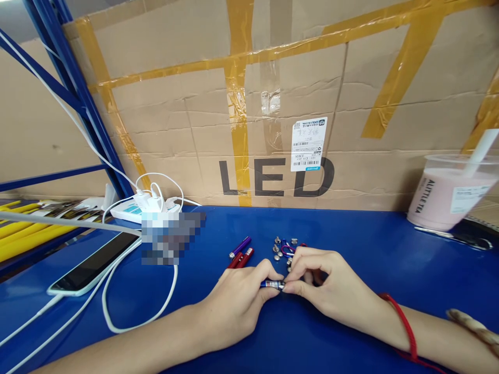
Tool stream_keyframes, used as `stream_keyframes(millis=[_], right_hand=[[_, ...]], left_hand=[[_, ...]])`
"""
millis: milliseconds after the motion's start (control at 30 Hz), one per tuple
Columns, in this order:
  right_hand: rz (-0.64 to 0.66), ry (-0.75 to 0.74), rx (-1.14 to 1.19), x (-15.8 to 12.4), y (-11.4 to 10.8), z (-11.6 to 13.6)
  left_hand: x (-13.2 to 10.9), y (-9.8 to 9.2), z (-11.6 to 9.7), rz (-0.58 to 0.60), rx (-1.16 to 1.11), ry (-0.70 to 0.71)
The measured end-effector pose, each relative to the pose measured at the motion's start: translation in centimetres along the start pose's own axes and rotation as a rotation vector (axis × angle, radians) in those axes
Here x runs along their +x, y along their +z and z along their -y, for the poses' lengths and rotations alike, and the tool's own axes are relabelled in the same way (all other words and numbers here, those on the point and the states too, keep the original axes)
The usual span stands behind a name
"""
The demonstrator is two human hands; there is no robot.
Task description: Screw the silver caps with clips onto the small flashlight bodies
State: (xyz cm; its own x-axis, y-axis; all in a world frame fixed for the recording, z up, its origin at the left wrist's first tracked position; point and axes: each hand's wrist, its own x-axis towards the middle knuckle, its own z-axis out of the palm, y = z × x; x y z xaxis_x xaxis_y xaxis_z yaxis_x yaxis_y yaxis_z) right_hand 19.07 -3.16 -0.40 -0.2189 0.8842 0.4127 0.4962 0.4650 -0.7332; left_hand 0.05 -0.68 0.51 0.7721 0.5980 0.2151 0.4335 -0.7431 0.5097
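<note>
My left hand (237,298) is closed, with thumb and index finger pinching a small blue metal tube (273,284) that has a printed label band. The tube lies level and points right. At its right end, the thumb and fingertips of my right hand (331,280) pinch a tiny silver end piece, mostly hidden by the fingers. Just beyond the left hand lie a purple tube (240,248) and red tubes (245,257) with silver tips. Several small silver caps (276,249) and coloured clips (287,250) are scattered beyond the right hand, which partly covers them.
A phone (93,265) with a white charging cable (174,291) lies at left, near a power strip (127,212). A drink cup (446,192) and scissors-like metal tool (452,236) are at right. A large taped cardboard box (195,140) stands behind the blue table (335,228).
</note>
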Motion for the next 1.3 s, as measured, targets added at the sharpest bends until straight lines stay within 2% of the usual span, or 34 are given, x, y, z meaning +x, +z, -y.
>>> stream_keyframes(millis=[500, 1000, 1300], right_hand=[[0.044, 0.1, 0.081, 0.3, -0.11, 0.06], [0.084, 0.144, 0.143, 0.45, -0.43, -0.27], [0.078, 0.111, 0.152, 0.51, -0.41, -0.29]], left_hand=[[-0.18, 0.49, 0.2, -0.077, -0.07, -0.031], [-0.05, 0.38, 0.13, -0.074, -0.137, -0.053], [-0.17, 0.23, -0.06, -0.065, -0.145, -0.056]])
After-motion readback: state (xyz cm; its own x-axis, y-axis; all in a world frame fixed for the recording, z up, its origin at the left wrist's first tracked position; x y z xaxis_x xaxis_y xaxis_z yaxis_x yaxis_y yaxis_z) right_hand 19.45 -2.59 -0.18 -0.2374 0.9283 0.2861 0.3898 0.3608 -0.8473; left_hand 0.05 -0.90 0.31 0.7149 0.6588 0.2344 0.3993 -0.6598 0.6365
